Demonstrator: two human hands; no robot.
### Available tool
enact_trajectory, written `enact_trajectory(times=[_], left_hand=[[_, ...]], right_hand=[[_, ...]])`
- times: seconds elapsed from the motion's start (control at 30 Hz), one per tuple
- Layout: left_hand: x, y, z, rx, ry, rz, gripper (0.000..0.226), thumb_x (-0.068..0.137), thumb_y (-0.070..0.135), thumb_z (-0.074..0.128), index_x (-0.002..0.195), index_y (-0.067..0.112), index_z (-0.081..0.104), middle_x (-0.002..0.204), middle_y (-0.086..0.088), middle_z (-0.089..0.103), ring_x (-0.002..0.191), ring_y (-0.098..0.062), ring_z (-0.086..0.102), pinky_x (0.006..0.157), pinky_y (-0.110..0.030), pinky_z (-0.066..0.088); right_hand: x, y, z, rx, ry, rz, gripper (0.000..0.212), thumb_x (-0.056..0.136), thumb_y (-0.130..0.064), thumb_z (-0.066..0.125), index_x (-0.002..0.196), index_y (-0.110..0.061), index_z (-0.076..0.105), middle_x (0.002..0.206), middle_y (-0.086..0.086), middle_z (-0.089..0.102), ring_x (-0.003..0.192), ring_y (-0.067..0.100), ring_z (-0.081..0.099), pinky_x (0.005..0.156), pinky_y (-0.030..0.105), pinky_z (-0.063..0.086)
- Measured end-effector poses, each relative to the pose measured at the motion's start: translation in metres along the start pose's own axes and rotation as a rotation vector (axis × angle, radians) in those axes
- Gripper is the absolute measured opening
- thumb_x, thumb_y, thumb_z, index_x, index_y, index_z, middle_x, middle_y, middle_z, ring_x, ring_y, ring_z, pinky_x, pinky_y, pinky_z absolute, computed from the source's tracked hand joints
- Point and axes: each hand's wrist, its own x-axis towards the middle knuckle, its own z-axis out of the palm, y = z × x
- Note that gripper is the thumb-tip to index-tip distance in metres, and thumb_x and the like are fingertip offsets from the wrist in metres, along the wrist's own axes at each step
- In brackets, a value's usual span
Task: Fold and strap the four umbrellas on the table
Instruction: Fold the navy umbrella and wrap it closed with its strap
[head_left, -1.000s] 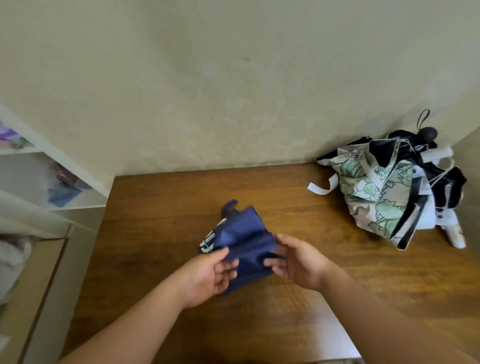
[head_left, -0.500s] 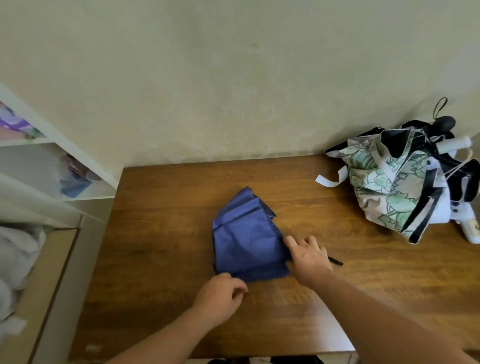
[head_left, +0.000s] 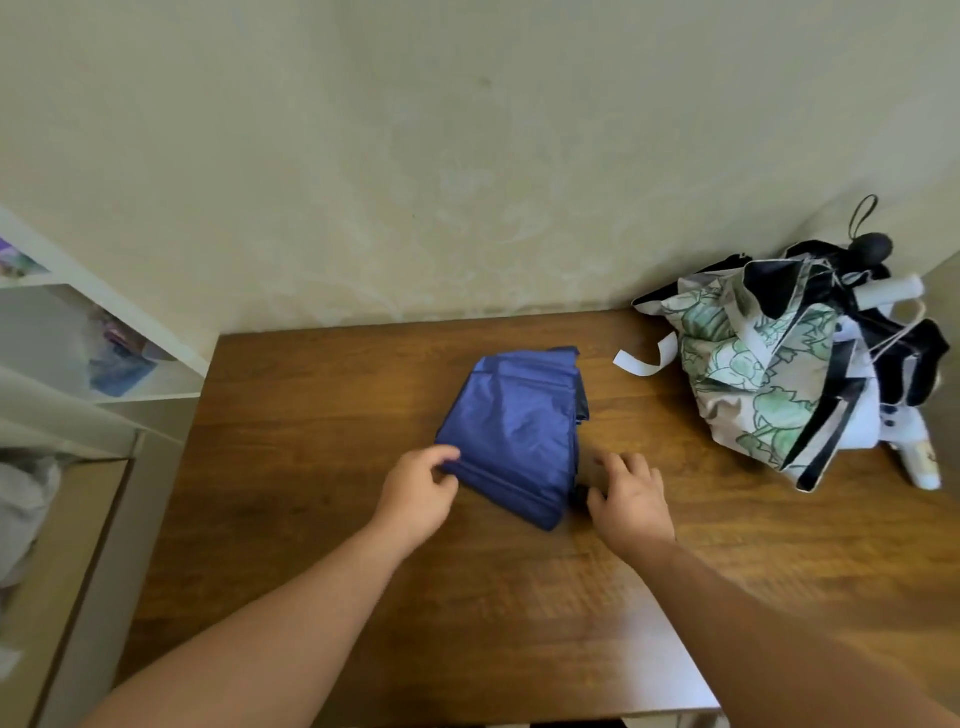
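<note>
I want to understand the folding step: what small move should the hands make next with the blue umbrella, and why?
Probably roll the blue umbrella tight. Its cloth lies flat and loose on the table, the left hand pinches its near left corner, the right hand rests by its dark end, and no strap is closed round it yet.

Blue umbrella (head_left: 514, 431) handle hidden — right hand (head_left: 631, 499) blurred.

Setting looks domestic to me, a lived-in room. Wooden table (head_left: 322, 545) under my hands butts against a plain, faintly stained cream wall (head_left: 415, 156). Left of my left hand (head_left: 418, 491), white open shelving (head_left: 104, 332) holds blurred household oddments; I cannot identify them.
</note>
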Motion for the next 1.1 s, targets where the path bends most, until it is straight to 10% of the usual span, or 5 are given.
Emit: enact_trajectory(times=[0.23,0.6,0.87,1.1], left_hand=[[0.045,0.051,-0.018,-0.217,-0.090,-0.099,0.075,0.102,0.025,0.066,0.165,0.029,0.027,0.163,0.004,0.040,0.146,-0.023,0.044,0.116,-0.040,0.041],[0.043,0.065,-0.015,-0.338,-0.160,-0.040,0.067,0.092,0.025,0.080,0.147,0.038,0.045,0.098,0.001,0.069,0.090,-0.015,0.069,0.080,-0.029,0.052],[0.037,0.054,-0.015,-0.260,-0.167,-0.032,0.082,0.097,0.026,0.074,0.161,0.047,0.026,0.142,0.003,0.055,0.120,-0.016,0.055,0.096,-0.032,0.047],[0.059,0.066,-0.012,-0.131,0.077,-0.013,0.072,0.098,0.026,0.070,0.158,0.041,0.035,0.135,-0.001,0.056,0.119,-0.022,0.059,0.093,-0.034,0.050]], right_hand=[[0.006,0.004,-0.019,0.010,-0.099,-0.082,0.044,0.098,-0.026,0.055,0.143,-0.029,0.056,0.139,-0.002,0.053,0.126,0.024,0.044,0.112,0.040,0.041],[0.038,-0.030,-0.056,0.123,-0.114,-0.159,0.060,0.094,-0.025,0.065,0.150,-0.034,0.044,0.143,-0.002,0.049,0.133,0.025,0.046,0.112,0.042,0.044],[0.034,-0.059,-0.048,0.225,-0.203,-0.065,0.079,0.099,-0.022,0.062,0.164,-0.033,0.020,0.156,0.008,0.043,0.133,0.027,0.052,0.105,0.036,0.050],[0.020,-0.047,-0.047,0.150,-0.263,-0.021,0.065,0.100,-0.023,0.063,0.158,-0.031,0.036,0.156,0.003,0.043,0.135,0.023,0.052,0.108,0.037,0.050]])
